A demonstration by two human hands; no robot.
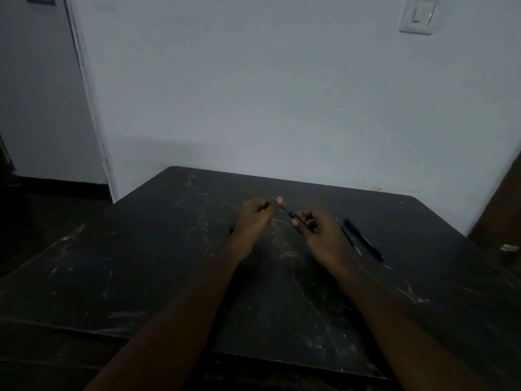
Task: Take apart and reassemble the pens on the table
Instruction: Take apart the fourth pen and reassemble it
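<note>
Though the light was dim and detail poor, the pale wall (282,94) filled most of the view. Below it the dark desk (141,263) spread across the lower half, its top scratched and streaked w/ pale marks. A door frame (90,108) ran down the left side, and a brown panel (501,215) stood at the far right edge, just past the desk's corner.

Two bare forearms (183,306) reached in from the bottom and met over the desk's middle, toward the back. The left hand (255,214) had its fingers curled, thumb and fingertips pinching the thin end of a held pen (291,214). The right hand (315,230) had its fingers curled round the dark barrel end of the same pen. It sat btwn the hands above the desk, slanting from upper left to lower right. Whether it was in one piece or partly pulled apart couldn't be told.

A white light switch (417,15) sat on the wall at upper right. Two more pens lay on the desk just right of the right hand, side by side and approx. parallel. They were a dark pen (363,239) on the outside and a thinner bluish pen (349,238) nearer the wrist. A small dark bit (231,230) showed at the left hand's outer edge, too blurred to ID.
</note>
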